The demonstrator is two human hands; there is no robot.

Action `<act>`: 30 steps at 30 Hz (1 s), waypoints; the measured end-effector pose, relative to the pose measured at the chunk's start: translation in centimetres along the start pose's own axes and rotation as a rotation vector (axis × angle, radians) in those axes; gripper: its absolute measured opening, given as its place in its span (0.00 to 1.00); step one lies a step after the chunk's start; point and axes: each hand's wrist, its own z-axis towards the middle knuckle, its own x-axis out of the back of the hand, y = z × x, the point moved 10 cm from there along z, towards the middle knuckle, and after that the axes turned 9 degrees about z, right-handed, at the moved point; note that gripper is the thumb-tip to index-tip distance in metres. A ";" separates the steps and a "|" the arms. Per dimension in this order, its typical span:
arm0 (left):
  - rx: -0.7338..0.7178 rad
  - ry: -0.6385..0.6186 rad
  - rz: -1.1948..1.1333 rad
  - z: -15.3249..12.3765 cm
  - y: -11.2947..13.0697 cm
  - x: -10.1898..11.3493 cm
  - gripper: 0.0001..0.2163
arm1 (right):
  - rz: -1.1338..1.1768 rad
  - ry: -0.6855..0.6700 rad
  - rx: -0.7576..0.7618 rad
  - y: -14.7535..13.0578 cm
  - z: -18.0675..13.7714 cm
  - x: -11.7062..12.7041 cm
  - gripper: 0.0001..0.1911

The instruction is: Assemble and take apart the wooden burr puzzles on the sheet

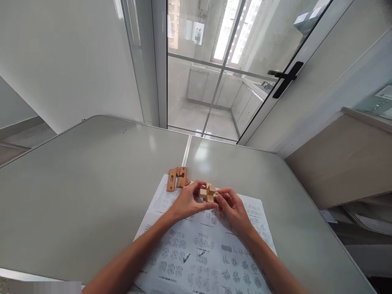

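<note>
A light wooden interlocking puzzle [210, 190] of several blocks is between my two hands, above a printed paper sheet. Around its left side and underside curl the thumb and fingers of my left hand [192, 199]. My right hand [231, 206] closes its thumb and fingers on a small piece with a dark mark at the puzzle's right side. Part of the puzzle is hidden by my fingers. Just past my left hand lie several flat brown wooden pieces [172, 179], some with slots and dark numbers, partly overlapping each other.
The paper sheet [196, 241] with rows of line drawings lies on a grey table [92, 196]. A seam strip [186, 151] runs across the tabletop. Beyond the far edge stands a glazed door with a black handle [288, 79]. A wooden panel [343, 155] is at the right.
</note>
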 end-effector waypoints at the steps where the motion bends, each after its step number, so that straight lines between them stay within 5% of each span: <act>1: -0.002 -0.002 -0.002 0.0 0.0 0.0 0.29 | 0.008 -0.006 0.003 -0.1 0.0 -0.1 0.15; 16: -0.003 0.001 0.055 0.1 -0.3 0.2 0.29 | -0.129 0.025 0.124 -1.4 -0.4 -0.3 0.17; 25: 0.078 0.003 -0.007 -0.2 -0.4 0.3 0.25 | -0.257 -0.028 0.292 -2.4 -1.0 -1.1 0.06; 30: 0.079 -0.040 -0.081 -0.1 -0.3 0.2 0.25 | -0.390 0.017 0.362 -3.7 -1.1 -1.2 0.09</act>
